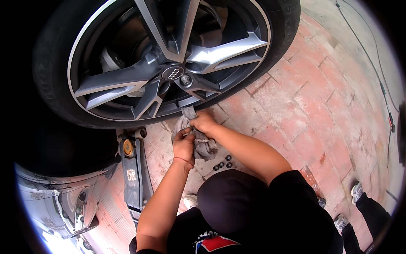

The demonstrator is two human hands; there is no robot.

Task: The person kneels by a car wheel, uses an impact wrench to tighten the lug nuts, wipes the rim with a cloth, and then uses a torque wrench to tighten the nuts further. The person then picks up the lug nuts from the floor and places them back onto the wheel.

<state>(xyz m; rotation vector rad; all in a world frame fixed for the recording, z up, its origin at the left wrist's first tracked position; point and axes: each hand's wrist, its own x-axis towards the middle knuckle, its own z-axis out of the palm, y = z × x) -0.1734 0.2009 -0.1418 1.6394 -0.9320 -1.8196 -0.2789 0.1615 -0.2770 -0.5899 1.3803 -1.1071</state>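
My left hand (184, 146) and my right hand (204, 122) are close together just below the car wheel (198, 95). Between them is a dirty grey cloth (205, 149), bunched up and hanging toward the floor. The fingers of both hands are closed on it, and its upper end reaches the tyre's lower edge. The wheel has grey and silver spokes. One wheel bolt (185, 80) sits in a hole beside the centre cap (173, 73). Several dark wheel bolts (222, 164) lie on the paving below the cloth.
To the left of my arms a low floor jack (132, 175) with a yellowish round part extends under the car. Shiny car bodywork (63, 203) fills the lower left. Another person's shoes (356, 191) and dark trousers show at lower right. A thin hose (372, 63) runs along the right side.
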